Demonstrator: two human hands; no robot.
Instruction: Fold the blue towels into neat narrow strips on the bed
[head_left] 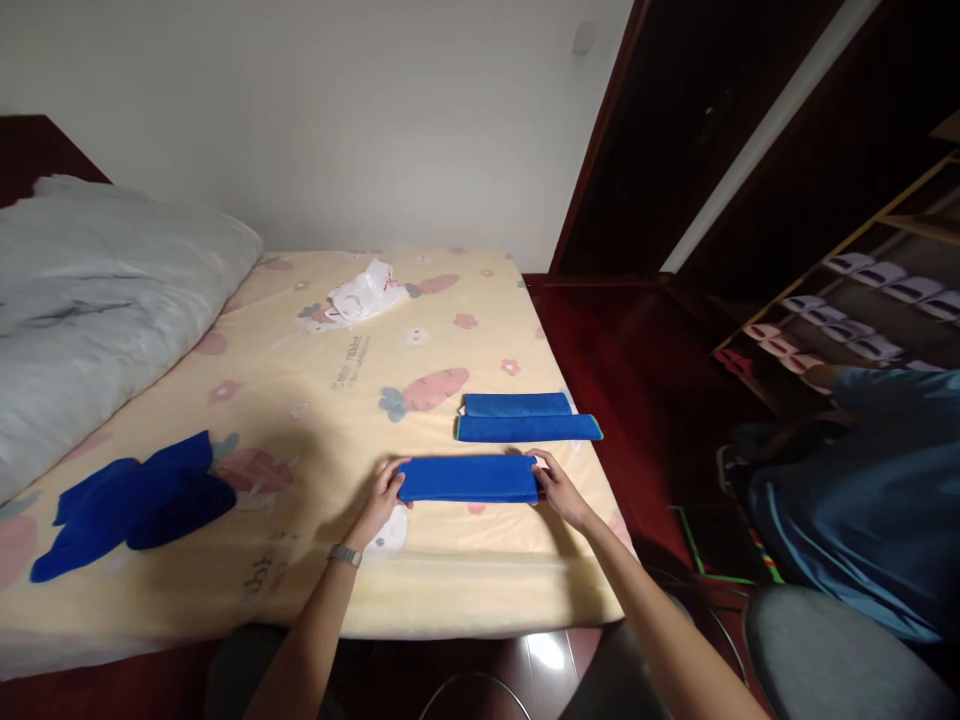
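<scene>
A blue cloth (469, 479), folded into a long flat strip, is stretched between my two hands just over the bed's near part. My left hand (387, 490) pinches its left end, and a watch (346, 554) sits on that wrist. Its right end is gripped by my right hand (553, 486), thumb on top. Right behind it lie two more folded blue cloths, one strip (517, 405) behind another strip (529, 428) with a green edge. To the far left, a crumpled blue cloth (142, 500) rests unfolded on the patterned sheet.
The bed (420, 600) has a yellow carrot-print sheet. A white plastic bag (366, 293) lies near the wall, and a grey quilt (112, 300) is heaped at left. At right are a person in blue (870, 490), a grey stool (840, 650) and a rack of slippers (847, 330).
</scene>
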